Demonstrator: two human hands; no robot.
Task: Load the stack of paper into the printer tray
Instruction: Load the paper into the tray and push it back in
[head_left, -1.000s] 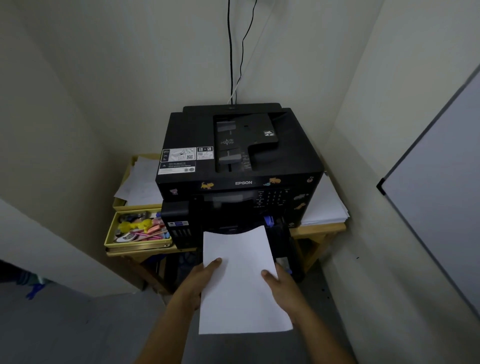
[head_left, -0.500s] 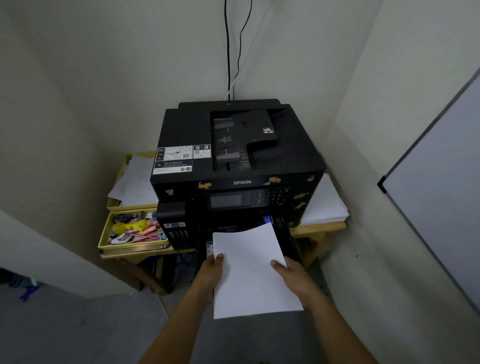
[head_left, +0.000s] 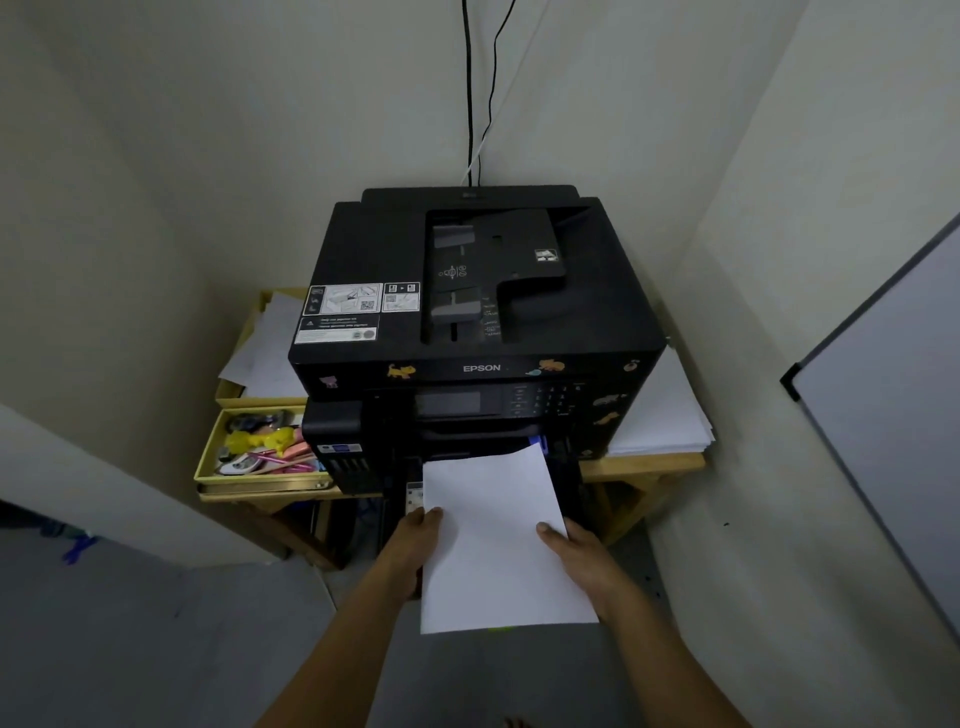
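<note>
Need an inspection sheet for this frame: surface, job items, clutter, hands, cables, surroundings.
Surface: wooden table, carries the printer.
Job's things: paper stack held level, far edge at the open front of the black printer; tray itself hidden by the sheets.
Clutter: yellow tray of pens and small items to the printer's left; loose sheets behind it; white paper pile to its right.
Hands: left hand and right hand grip the stack's side edges.
Cables: black and white cables run up the wall.
Surroundings: corner walls, whiteboard at right.
</note>
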